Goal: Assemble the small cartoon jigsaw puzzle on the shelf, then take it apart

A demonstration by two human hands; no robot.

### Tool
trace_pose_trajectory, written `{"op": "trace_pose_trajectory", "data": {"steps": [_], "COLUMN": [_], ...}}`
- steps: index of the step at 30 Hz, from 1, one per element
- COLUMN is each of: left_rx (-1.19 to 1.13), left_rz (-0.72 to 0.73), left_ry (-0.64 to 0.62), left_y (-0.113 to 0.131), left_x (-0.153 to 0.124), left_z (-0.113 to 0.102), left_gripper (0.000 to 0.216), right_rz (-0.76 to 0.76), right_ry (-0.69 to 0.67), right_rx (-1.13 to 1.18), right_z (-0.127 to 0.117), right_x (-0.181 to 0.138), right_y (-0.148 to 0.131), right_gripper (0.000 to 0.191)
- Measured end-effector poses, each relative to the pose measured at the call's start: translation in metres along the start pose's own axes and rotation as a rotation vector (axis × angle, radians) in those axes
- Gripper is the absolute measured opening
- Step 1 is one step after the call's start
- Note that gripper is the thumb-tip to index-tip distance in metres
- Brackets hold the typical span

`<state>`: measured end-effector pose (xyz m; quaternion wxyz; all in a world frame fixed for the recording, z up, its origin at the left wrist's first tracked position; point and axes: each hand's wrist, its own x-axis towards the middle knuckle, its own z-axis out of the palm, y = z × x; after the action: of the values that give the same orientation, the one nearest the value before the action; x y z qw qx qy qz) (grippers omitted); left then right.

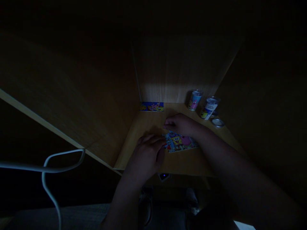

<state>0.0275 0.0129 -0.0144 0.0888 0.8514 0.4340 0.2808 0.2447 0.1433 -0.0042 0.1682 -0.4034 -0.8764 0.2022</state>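
A printed cartoon card (pixel 178 142), showing yellow and pink characters, lies flat on the wooden desktop (pixel 153 121) between my hands. My left hand (pixel 146 156) is curled, its fingertips gripping the card's left end. My right hand (pixel 179 124) sits just above the card's upper edge, and its fingers bunch towards my left hand. Whether my right hand touches the card is hard to tell in this dim light. Part of the card is hidden under my left fingers.
A narrow cartoon strip (pixel 152 106) lies against the back wall. Two printed cans (pixel 195 100) (pixel 209 108) stand at the back right, with a round metal lid (pixel 217 122) beside them. Wooden walls (pixel 168 73) close in the desk. A pale cable (pixel 45 167) hangs at the left.
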Motion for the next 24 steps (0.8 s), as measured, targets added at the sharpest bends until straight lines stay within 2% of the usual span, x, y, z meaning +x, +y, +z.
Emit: {"op": "trace_pose_trajectory", "data": {"steps": [4, 6, 11, 16, 21, 24], "left_rx": [-0.002, 0.073, 0.168, 0.244, 0.160, 0.082], "left_rz": [-0.144, -0.238, -0.328, -0.348, -0.382, -0.354], "left_ry": [0.236, 0.296, 0.226, 0.106, 0.051, 0.051], "left_y": [-0.011, -0.021, -0.037, -0.030, -0.031, -0.034], "left_x": [-0.006, -0.011, -0.018, -0.013, -0.011, -0.012], "left_z": [-0.006, -0.011, -0.014, -0.010, -0.015, -0.017], "left_gripper": [0.027, 0.025, 0.014, 0.017, 0.006, 0.002], "right_rz": [0.004, 0.012, 0.004, -0.008, -0.005, -0.015], "right_ry": [-0.023, -0.029, -0.023, -0.024, -0.034, -0.049], "right_rx": [-0.010, -0.016, -0.023, -0.031, -0.016, 0.096], "right_z": [-0.002, -0.003, -0.003, -0.001, 0.000, -0.001], "right_x": [0.000, 0.000, 0.001, 0.002, 0.001, 0.001], "right_y": [0.001, 0.002, 0.001, -0.001, -0.005, -0.010], "right_gripper": [0.025, 0.026, 0.024, 0.023, 0.023, 0.022]}}
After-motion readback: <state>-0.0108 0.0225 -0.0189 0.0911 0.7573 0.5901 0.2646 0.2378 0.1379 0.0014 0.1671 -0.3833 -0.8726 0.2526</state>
